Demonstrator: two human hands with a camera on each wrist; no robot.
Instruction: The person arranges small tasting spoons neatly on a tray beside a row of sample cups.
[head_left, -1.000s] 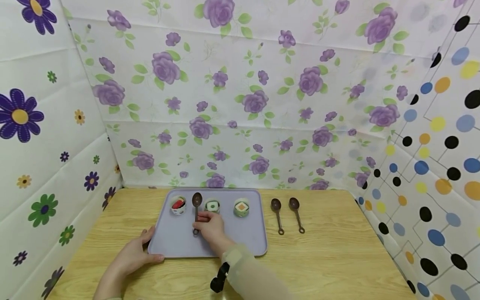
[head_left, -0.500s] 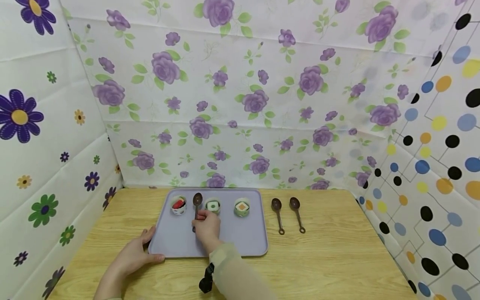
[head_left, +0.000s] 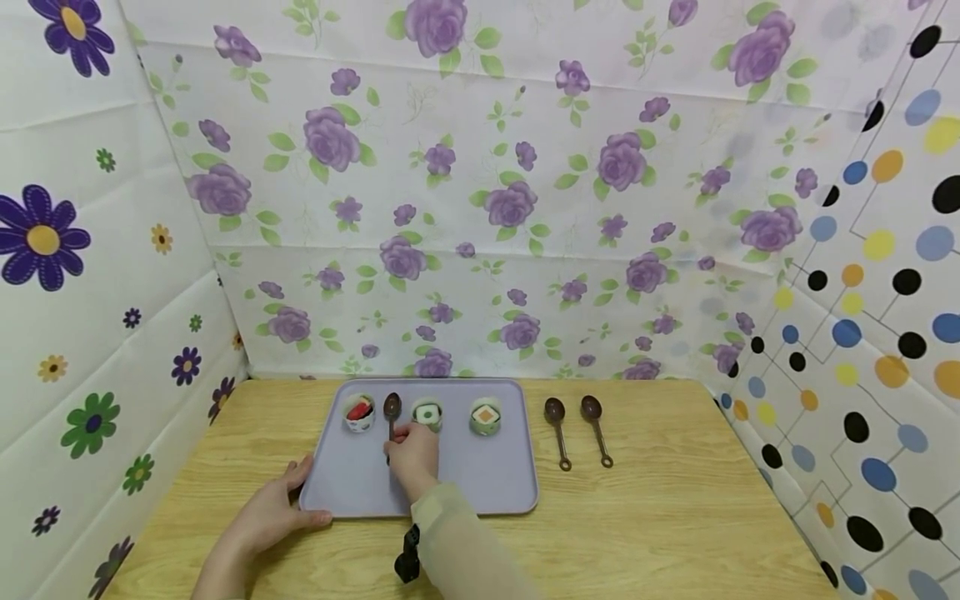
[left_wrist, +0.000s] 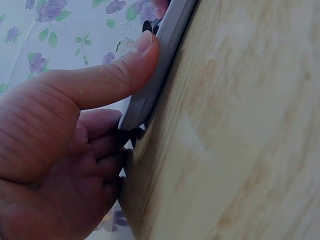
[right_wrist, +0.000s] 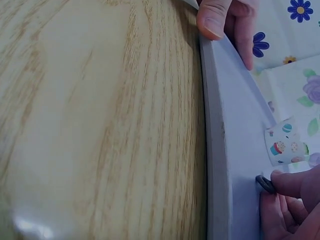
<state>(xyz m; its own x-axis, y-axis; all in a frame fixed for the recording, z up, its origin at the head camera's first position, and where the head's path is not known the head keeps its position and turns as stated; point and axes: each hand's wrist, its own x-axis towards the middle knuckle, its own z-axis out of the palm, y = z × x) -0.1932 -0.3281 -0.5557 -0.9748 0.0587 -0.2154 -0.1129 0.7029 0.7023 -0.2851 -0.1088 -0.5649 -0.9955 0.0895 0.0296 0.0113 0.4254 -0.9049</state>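
My right hand (head_left: 415, 460) pinches a brown spoon (head_left: 392, 407) by its handle, over the lavender tray (head_left: 345, 492). The bowl of the spoon points to the back, between a white cup (head_left: 358, 414) with red pieces and a middle cup (head_left: 435, 418) topped by a white and green square. In the right wrist view, thumb and finger close on the handle's ring end (right_wrist: 265, 184), low over the tray. My left hand (head_left: 273, 512) holds the tray's near left corner. Its thumb presses along the front edge, with the other fingers at the left side.
A green cup (head_left: 485, 417) with a white and orange square stands on the tray's right part. Right of the tray, two more brown spoons, a nearer one (head_left: 558, 429) and a farther one (head_left: 596, 427), lie on the wooden table (head_left: 660, 517). Patterned cloth walls enclose three sides.
My right hand has shifted slightly left and turned a little, with its wrist swinging left. The spoon has dropped slightly toward me. The left hand stays at the tray's corner.
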